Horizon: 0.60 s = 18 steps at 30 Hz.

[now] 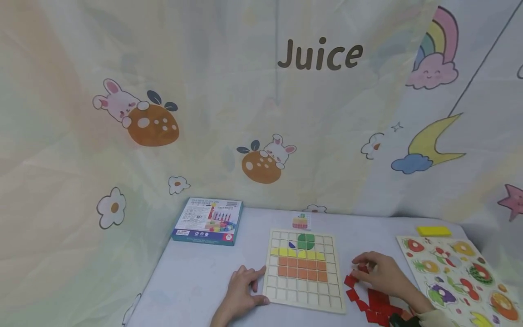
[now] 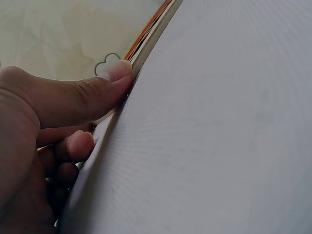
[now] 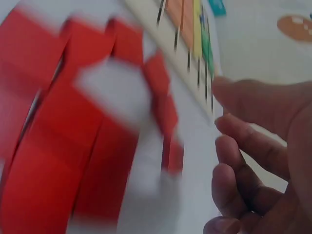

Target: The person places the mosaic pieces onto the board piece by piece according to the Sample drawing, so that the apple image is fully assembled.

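A wooden grid board (image 1: 305,297) lies on the white table, holding two rows of orange tiles (image 1: 302,269), a yellow row (image 1: 296,253), rounded green tiles (image 1: 305,241) and a small blue-and-white tile (image 1: 292,245). At its left edge, my left hand (image 1: 241,290) touches the side with thumb and index finger spread apart; the wrist view shows the thumb (image 2: 83,97) against the edge. To the right of the board, my right hand (image 1: 384,274) hovers over loose red tiles (image 1: 377,299). Between its thumb and fingertips (image 3: 229,122) there is a gap with nothing held.
Behind the board stands a small picture card (image 1: 301,221) showing a cake-like design. A boxed set (image 1: 207,221) lies at the back left. On the right are a fruit picture sheet (image 1: 457,277) and a yellow block (image 1: 434,231). A printed curtain (image 1: 212,136) hangs behind the table.
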Each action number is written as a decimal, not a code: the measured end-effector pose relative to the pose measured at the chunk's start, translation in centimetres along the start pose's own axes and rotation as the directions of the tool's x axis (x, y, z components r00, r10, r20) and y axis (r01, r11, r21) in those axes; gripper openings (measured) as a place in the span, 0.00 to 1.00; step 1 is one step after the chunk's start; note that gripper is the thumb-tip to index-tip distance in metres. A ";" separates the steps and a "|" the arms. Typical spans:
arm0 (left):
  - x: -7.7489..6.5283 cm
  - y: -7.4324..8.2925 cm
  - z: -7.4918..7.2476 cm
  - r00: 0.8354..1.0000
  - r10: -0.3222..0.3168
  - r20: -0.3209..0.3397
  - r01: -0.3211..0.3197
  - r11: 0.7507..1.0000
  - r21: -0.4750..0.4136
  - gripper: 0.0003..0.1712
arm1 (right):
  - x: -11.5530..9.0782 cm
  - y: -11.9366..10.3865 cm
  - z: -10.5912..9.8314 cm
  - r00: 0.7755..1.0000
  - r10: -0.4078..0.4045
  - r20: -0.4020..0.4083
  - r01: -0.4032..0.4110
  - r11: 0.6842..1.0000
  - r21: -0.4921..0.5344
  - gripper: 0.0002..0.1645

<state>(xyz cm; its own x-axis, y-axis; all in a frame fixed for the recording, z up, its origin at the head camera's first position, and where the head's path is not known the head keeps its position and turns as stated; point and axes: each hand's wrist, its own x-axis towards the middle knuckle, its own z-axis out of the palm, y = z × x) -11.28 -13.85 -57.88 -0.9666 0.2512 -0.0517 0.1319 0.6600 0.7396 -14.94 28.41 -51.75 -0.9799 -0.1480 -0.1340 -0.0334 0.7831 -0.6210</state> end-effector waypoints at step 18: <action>0.0 0.1 -0.1 1.000 0.024 -0.009 -0.024 1.000 0.000 0.48 | -6.1 9.2 -3.9 0.905 0.363 0.222 -0.342 0.931 -0.127 0.46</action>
<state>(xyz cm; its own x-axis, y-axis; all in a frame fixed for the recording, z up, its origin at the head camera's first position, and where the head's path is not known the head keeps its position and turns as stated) -11.33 -13.88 -57.78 -0.9650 0.2606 -0.0285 0.1546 0.6535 0.7409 -10.06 38.88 -53.67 -0.8550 0.0160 -0.5184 0.2796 0.8562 -0.4346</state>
